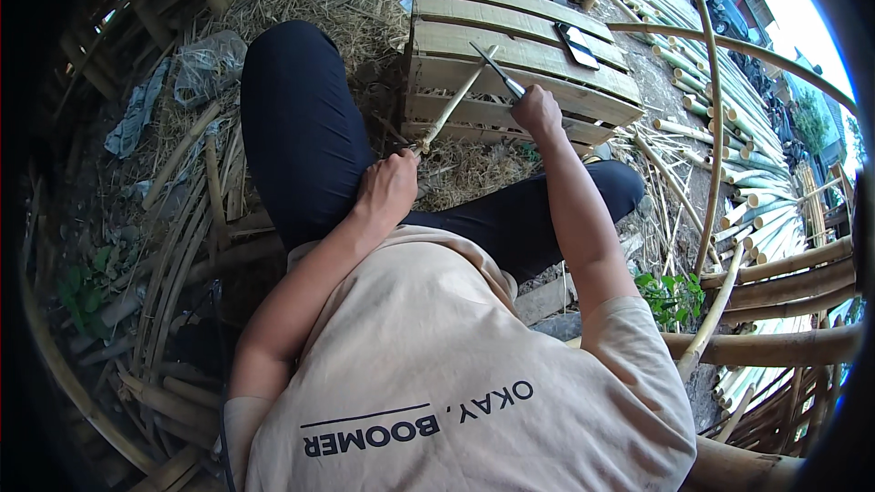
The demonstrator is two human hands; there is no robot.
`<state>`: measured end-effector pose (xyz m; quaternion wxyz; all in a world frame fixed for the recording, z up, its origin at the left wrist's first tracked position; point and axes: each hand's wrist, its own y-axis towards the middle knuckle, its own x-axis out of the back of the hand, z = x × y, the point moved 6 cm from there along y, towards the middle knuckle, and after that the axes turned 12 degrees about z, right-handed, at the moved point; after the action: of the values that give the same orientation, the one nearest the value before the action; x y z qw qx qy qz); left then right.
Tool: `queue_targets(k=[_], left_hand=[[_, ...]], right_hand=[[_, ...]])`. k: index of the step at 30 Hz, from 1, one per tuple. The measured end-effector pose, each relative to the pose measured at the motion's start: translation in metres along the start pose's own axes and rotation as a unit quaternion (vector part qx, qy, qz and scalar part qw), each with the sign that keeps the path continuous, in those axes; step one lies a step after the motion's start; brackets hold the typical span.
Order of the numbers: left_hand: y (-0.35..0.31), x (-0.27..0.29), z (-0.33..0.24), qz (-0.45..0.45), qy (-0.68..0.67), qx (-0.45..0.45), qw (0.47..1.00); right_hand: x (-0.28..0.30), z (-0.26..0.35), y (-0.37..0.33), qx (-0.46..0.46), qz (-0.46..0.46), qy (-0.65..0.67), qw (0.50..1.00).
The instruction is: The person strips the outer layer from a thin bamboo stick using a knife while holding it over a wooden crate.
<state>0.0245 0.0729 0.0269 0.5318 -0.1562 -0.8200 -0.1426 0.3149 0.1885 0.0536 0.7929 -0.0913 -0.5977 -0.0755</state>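
My left hand (390, 186) is closed round the near end of a thin, pale bamboo stick (453, 101), close to my left knee. From there the stick slants up and to the right, its far end over the edge of a slatted wooden crate (465, 11). In my right hand (537, 112) is a knife (500, 70), gripped by its handle. Its blade points up and to the left, crossing near the stick's far end; whether the two touch I cannot tell.
A phone (578, 44) lies on the crate's slats. Bamboo shavings (314, 5) cover the ground beyond my left knee, with clear plastic bags (208, 68) at their left. Cut bamboo poles (761, 164) are stacked on the right. A curved bamboo strip (716, 128) rises between them and me.
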Motion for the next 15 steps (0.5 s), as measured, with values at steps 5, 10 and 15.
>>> queue_targets(k=[5,10,15], left_hand=[[-0.001,0.002,0.002,0.012,-0.001,0.003,1.000],[0.000,0.004,0.002,0.008,-0.009,0.003,1.000],[0.000,0.008,-0.002,0.015,-0.026,0.007,1.000]], right_hand=[[-0.003,0.010,-0.004,0.066,0.016,-0.018,0.998],[-0.001,0.013,0.004,0.024,0.014,-0.007,1.000],[0.009,0.012,0.000,0.105,0.021,-0.065,0.992]])
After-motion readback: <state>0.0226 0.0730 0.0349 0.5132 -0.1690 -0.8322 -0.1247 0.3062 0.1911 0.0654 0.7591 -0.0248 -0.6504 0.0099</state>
